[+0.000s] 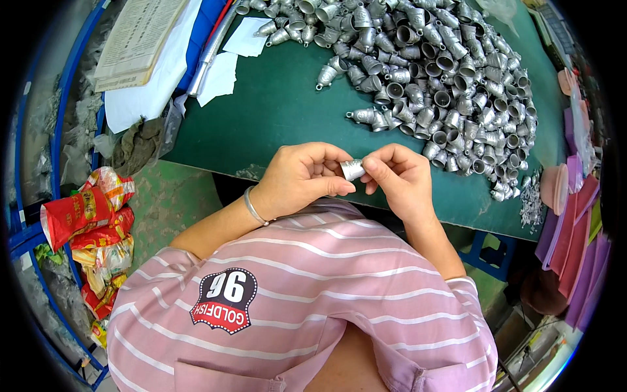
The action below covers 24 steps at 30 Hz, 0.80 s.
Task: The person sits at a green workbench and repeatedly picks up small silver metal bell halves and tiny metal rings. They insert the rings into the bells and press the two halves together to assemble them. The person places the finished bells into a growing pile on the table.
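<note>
Now one right hand (406, 184) pinches one silver bell (352, 170) — one left hand (294, 172) curls against it, grip unclear — near one bell pile (450, 85), too many to count.

"What do you count?"
"My left hand (302, 172) and right hand (401, 176) make two; I count one held metal bell (353, 170) and one bracelet (253, 209)."
"And beyond?"
"One heap of bells (428, 117), too many for me to count, and two small white paper pieces (247, 37)."
</note>
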Tool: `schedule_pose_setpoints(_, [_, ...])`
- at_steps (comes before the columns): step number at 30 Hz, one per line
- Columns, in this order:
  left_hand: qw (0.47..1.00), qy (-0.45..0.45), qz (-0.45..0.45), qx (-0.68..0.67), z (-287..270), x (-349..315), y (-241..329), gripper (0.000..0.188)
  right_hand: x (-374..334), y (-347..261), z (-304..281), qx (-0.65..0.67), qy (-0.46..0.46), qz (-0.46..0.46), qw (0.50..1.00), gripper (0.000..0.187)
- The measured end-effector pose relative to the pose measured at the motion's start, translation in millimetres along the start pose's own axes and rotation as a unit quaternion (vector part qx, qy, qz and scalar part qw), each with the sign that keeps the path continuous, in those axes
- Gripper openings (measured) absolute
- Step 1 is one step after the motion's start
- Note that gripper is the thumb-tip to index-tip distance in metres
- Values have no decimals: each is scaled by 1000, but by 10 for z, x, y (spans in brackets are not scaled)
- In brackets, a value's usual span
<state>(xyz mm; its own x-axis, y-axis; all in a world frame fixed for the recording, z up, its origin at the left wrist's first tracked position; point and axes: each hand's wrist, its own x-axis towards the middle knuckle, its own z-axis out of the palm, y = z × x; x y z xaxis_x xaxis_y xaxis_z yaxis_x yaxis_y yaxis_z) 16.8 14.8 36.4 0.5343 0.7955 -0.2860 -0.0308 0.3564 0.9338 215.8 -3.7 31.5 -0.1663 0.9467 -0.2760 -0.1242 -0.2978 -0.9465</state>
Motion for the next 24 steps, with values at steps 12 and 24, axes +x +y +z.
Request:
schedule_pose_setpoints(12, [995, 6, 54, -80, -44, 9, -127, 33, -41, 12, 66, -70, 17, -194, 978, 10])
schedule_pose_setpoints(24, [988, 37, 148, -41, -27, 10, -166, 36, 15, 40, 44, -188, 27, -295, 937, 9])
